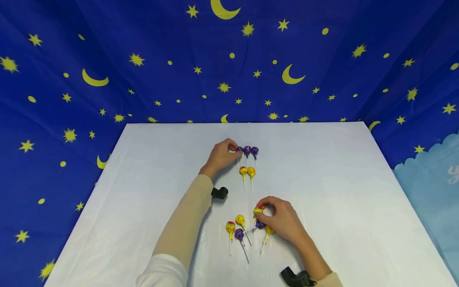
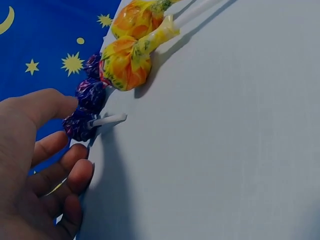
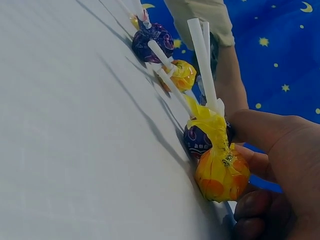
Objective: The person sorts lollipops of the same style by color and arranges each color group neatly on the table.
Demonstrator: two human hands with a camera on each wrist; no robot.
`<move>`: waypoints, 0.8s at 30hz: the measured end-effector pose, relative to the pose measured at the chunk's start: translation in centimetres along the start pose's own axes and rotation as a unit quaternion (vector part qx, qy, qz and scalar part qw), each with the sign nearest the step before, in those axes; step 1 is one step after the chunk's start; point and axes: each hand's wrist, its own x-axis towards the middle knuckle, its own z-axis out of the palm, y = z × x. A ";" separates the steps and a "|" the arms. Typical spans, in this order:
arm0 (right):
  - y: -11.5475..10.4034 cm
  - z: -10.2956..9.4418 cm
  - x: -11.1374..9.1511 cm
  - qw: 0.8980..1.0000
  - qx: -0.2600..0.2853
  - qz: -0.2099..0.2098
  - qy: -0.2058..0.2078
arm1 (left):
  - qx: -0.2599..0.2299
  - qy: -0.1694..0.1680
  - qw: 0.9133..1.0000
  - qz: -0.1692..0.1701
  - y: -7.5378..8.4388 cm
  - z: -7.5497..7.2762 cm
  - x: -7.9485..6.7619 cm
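Observation:
My left hand (image 1: 221, 156) is at the far row of purple lollipops, its thumb and index finger pinching the head of the leftmost purple lollipop (image 2: 80, 126). Two more purple lollipops stand in line to its right, including the middle one (image 1: 247, 150). Nearer me lie two yellow lollipops (image 1: 251, 172) side by side. Over the loose group, my right hand (image 1: 283, 219) pinches a yellow-and-red lollipop (image 1: 257, 209) between thumb and fingers. Beside that hand are a purple lollipop (image 1: 260, 225), partly covered, and a yellow lollipop (image 3: 222, 172). In the right wrist view the pinched candy is mostly hidden.
Left of my right hand lie a yellow-and-red lollipop (image 1: 230, 227), a yellow lollipop (image 1: 240, 220) and a purple lollipop (image 1: 239, 234), sticks toward me. A white table (image 1: 344, 179) carries everything. Behind it hangs a blue cloth (image 1: 201, 48) with moons and stars.

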 end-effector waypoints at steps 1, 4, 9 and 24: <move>0.0 0.0 0.0 1.000 0.000 -0.001 0.001 | -0.002 -0.001 1.000 0.003 -0.1 -0.2 0.0; -0.1 -0.1 0.1 1.000 0.002 -0.001 -0.001 | 0.000 -0.008 1.000 0.010 -0.4 -0.6 -0.2; -0.1 -0.1 0.0 1.000 0.001 0.003 -0.006 | 0.020 -0.017 1.000 0.006 -1.0 -1.1 -0.8; -0.2 -0.1 0.2 1.000 0.006 0.006 -0.005 | 0.022 -0.011 1.000 0.011 -2.0 -2.3 -2.8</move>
